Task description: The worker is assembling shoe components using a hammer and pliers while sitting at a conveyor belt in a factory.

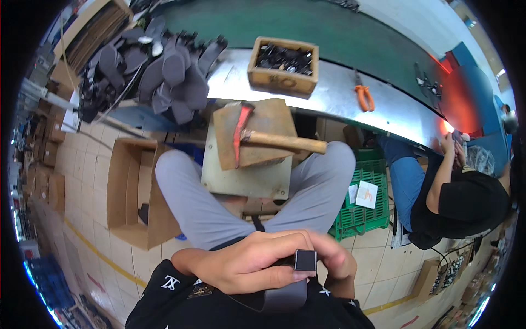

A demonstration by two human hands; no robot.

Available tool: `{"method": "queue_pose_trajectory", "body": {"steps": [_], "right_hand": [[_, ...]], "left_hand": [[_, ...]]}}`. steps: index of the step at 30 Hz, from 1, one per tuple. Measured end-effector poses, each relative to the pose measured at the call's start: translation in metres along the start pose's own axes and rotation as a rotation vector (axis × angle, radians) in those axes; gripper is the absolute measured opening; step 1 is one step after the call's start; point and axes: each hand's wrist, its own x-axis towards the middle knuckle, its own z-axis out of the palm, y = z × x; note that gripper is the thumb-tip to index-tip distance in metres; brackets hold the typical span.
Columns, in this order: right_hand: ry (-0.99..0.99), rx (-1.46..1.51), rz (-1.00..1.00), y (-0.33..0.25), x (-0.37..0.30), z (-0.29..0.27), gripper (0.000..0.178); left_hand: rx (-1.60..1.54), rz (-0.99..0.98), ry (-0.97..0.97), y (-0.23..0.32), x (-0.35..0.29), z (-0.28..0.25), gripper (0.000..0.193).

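Observation:
Close to my chest, my left hand (255,263) is closed with its thumb and fingers round a dark grey piece with a rounded end (286,299). A small square black end with a pale edge (305,260) shows by the thumb tip; I cannot tell if it belongs to the same piece. My right hand (331,256), partly blurred, curls in from the other side against it, its fingertips hidden behind the left hand. Beyond my lap, a hammer with a red head and wooden handle (285,141) lies on a rusty metal plate (227,127) on a pale stand (219,181).
A metal-topped bench (334,107) with a green belt (263,22) runs across, holding a wooden box (282,85) of small black parts, orange-handled pliers (364,98) and piled grey sole-shaped pieces (172,71). A cardboard box (131,192), green crate (361,216) and co-worker (471,203) flank me.

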Motion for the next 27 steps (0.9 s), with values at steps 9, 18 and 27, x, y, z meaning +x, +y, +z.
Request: {"method": "queue_pose_trajectory", "body": {"steps": [9, 18, 27], "right_hand": [[1.054, -0.016, -0.560, 0.010, -0.052, 0.003, 0.036], [2.022, -1.021, 0.414, 0.132, -0.195, -0.230, 0.040], [0.873, -1.454, -0.424, 0.006, 0.081, -0.095, 0.055]], "left_hand": [[0.978, 0.252, 0.152, -0.049, 0.077, 0.022, 0.063], [0.676, -0.131, 0.036, -0.071, 0.060, 0.004, 0.050], [0.541, -0.034, 0.716, -0.061, 0.000, -0.073, 0.026]]}}
